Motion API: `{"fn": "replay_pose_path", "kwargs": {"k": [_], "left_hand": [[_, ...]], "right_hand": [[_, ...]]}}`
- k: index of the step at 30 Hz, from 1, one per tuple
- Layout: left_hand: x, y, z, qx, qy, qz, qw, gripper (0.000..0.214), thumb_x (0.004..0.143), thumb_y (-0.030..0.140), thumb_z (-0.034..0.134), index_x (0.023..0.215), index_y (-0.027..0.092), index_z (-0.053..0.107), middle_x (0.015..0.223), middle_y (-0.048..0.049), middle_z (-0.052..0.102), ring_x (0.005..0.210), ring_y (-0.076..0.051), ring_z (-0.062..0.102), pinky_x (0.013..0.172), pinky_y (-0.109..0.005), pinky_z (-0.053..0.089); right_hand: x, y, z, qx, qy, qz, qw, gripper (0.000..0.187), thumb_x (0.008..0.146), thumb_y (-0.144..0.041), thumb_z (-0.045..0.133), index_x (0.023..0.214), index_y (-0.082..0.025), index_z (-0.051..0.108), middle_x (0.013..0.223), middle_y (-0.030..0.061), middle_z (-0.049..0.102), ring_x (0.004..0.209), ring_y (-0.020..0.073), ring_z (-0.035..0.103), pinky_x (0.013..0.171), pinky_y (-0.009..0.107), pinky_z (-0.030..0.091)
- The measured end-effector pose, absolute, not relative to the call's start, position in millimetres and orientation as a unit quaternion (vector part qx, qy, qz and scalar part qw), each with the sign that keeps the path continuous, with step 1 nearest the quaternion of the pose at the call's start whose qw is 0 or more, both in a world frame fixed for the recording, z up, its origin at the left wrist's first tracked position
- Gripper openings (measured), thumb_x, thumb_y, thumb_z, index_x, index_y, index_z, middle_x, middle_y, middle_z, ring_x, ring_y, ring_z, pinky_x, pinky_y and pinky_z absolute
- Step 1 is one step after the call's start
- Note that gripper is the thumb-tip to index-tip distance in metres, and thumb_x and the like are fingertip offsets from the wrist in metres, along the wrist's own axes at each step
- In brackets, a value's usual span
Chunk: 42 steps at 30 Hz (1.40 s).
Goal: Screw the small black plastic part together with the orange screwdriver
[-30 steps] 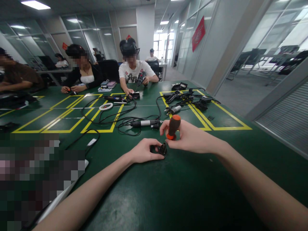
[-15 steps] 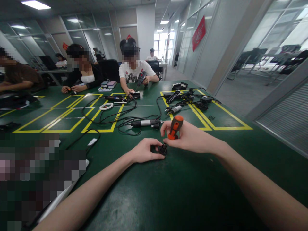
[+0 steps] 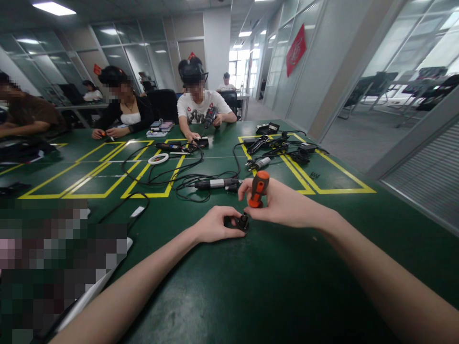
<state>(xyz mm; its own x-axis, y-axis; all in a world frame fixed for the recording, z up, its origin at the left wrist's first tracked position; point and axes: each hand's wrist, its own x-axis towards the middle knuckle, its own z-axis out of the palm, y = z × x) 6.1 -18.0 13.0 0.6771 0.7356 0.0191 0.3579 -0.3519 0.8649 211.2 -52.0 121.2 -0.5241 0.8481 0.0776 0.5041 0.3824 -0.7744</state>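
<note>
My left hand (image 3: 219, 224) rests on the green table and pinches a small black part (image 3: 243, 222) between thumb and fingers. The part's exact kind is too small to make out. Just above and to the right, my right hand (image 3: 270, 198) is closed on a screwdriver (image 3: 259, 188) with an orange and dark grey handle. The handle stands nearly upright, leaning slightly right at the top. Its lower end is close over the black part; whether the tip touches it I cannot tell.
Beyond my hands lies a grey-and-black corded power tool (image 3: 215, 184) with coiled cable. Farther right are a silver-bodied tool (image 3: 260, 164), black cables (image 3: 301, 154) and small screws (image 3: 314, 175). A white ring (image 3: 158, 158) lies left. Across the table a co-worker (image 3: 202, 107) holds a drill (image 3: 210, 116).
The screwdriver handle has shifted slightly left and its lean has lessened a little, with my right hand moving along. My left hand and the black part stay in place.
</note>
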Motion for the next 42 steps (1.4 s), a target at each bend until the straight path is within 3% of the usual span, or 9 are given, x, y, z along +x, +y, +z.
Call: {"fn": "replay_pose_path", "kwargs": {"k": [7, 12, 15, 25, 42], "left_hand": [[6.4, -18.2, 13.3, 0.797, 0.331, 0.213, 0.457, 0.020, 0.075, 0.027, 0.084, 0.089, 0.014, 0.076, 0.082, 0.0005, 0.068, 0.077, -0.015, 0.059, 0.077, -0.026, 0.046], [6.3, -17.1, 8.7, 0.791, 0.332, 0.220, 0.464, 0.025, 0.074, 0.027, 0.084, 0.094, 0.014, 0.077, 0.081, 0.0012, 0.068, 0.077, -0.014, 0.059, 0.076, -0.026, 0.046], [6.2, -16.8, 8.2, 0.792, 0.327, 0.220, 0.466, 0.024, 0.075, 0.027, 0.084, 0.093, 0.013, 0.077, 0.082, 0.0005, 0.068, 0.077, -0.014, 0.059, 0.076, -0.026, 0.046], [6.1, -18.1, 13.0, 0.795, 0.336, 0.212, 0.458, 0.024, 0.074, 0.028, 0.084, 0.093, 0.014, 0.077, 0.085, -0.0011, 0.072, 0.078, -0.015, 0.060, 0.077, -0.026, 0.049], [6.4, -18.5, 12.5, 0.795, 0.344, 0.206, 0.455, 0.028, 0.074, 0.032, 0.083, 0.096, 0.014, 0.078, 0.085, -0.0007, 0.071, 0.076, -0.015, 0.059, 0.072, -0.025, 0.046]], "right_hand": [[211.9, -51.0, 119.1, -0.422, -0.815, 0.324, 0.228, 0.023, 0.075, -0.018, 0.065, 0.098, -0.019, 0.063, 0.086, 0.0017, 0.064, 0.074, 0.0178, 0.058, 0.067, 0.028, 0.047], [209.5, -51.3, 118.2, -0.417, -0.813, 0.333, 0.234, 0.015, 0.082, -0.027, 0.066, 0.093, -0.019, 0.061, 0.083, 0.0007, 0.063, 0.070, 0.0170, 0.057, 0.066, 0.029, 0.046], [208.9, -51.1, 118.1, -0.410, -0.816, 0.333, 0.234, 0.010, 0.082, -0.022, 0.063, 0.092, -0.019, 0.061, 0.083, 0.0003, 0.064, 0.070, 0.0158, 0.057, 0.067, 0.028, 0.046], [210.2, -52.3, 120.3, -0.410, -0.810, 0.353, 0.228, 0.017, 0.079, -0.018, 0.063, 0.095, -0.019, 0.061, 0.086, 0.0012, 0.064, 0.072, 0.0162, 0.058, 0.067, 0.027, 0.047], [212.2, -51.1, 116.3, -0.424, -0.807, 0.356, 0.205, 0.024, 0.074, -0.017, 0.064, 0.097, -0.021, 0.060, 0.069, -0.0067, 0.048, 0.060, 0.0127, 0.044, 0.056, 0.025, 0.037]]}}
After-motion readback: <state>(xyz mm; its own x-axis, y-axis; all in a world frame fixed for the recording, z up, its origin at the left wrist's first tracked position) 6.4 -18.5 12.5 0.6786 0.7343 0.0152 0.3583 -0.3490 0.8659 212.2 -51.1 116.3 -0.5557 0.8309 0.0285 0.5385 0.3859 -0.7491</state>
